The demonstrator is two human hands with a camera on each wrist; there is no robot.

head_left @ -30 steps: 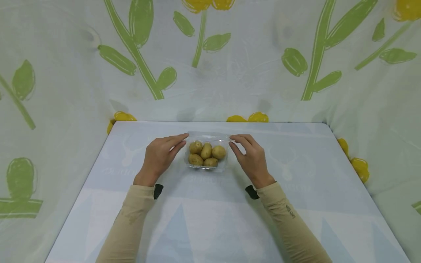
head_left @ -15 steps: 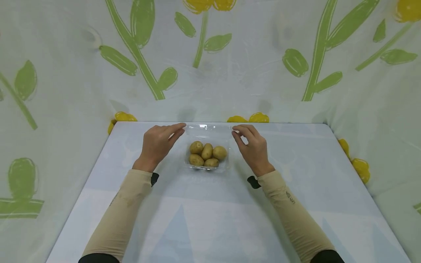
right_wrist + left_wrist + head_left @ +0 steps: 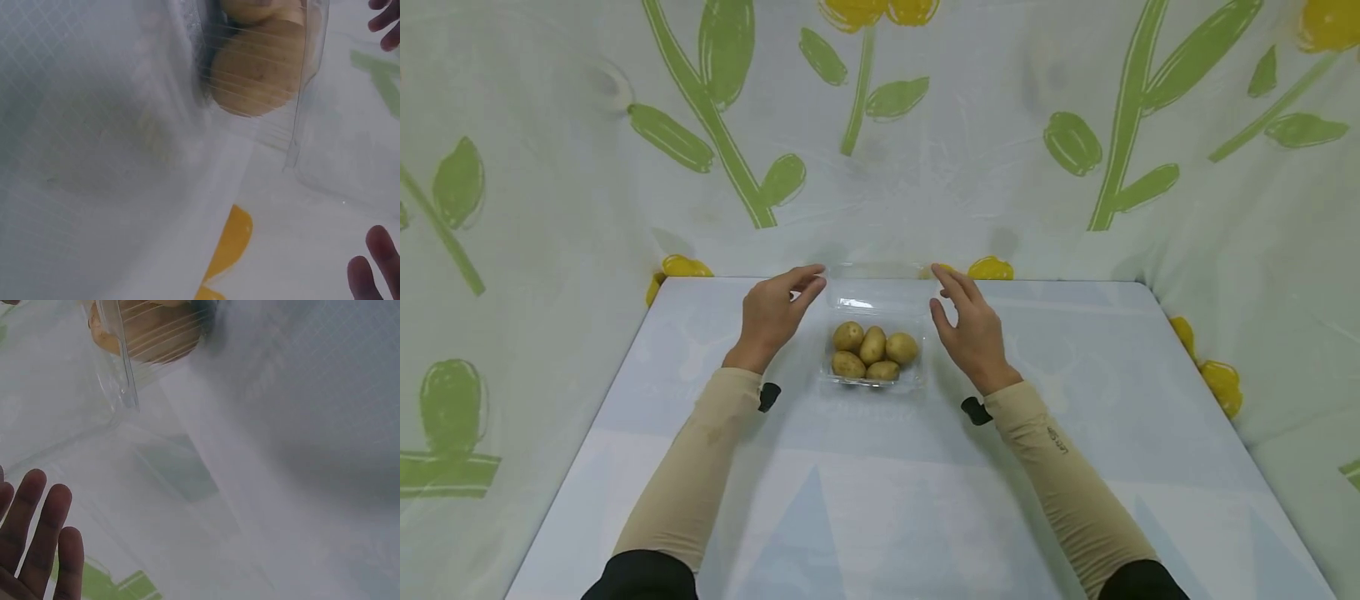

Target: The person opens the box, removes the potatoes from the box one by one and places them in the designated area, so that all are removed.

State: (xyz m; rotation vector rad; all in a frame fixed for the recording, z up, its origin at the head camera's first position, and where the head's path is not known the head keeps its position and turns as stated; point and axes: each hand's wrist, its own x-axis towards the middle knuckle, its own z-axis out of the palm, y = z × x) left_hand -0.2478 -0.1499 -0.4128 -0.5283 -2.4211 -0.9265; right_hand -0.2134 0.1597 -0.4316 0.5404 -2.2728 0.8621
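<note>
A clear plastic container (image 3: 865,383) sits near the back of the table, holding several small potatoes (image 3: 874,343). Its hinged transparent lid (image 3: 880,296) is raised at the far side, overlapping the table's back edge in the head view. Just left of the lid is my left hand (image 3: 775,317); its fingers (image 3: 47,519) look extended and spread in the left wrist view. On the other side, my right hand (image 3: 973,337) has thumb and fingers apart beside the lid's right edge. Ribbed container wall and a potato (image 3: 259,69) show in the right wrist view.
The white table (image 3: 865,517) carries a pale blue printed pattern. Behind it and along both sides hangs a curtain (image 3: 970,183) printed with green stems and yellow flowers, close to the table's back edge.
The lid has swung up and back from over the potatoes. Both hands have moved away with it to the far side, and their fingers have loosened from the lid's corners.
</note>
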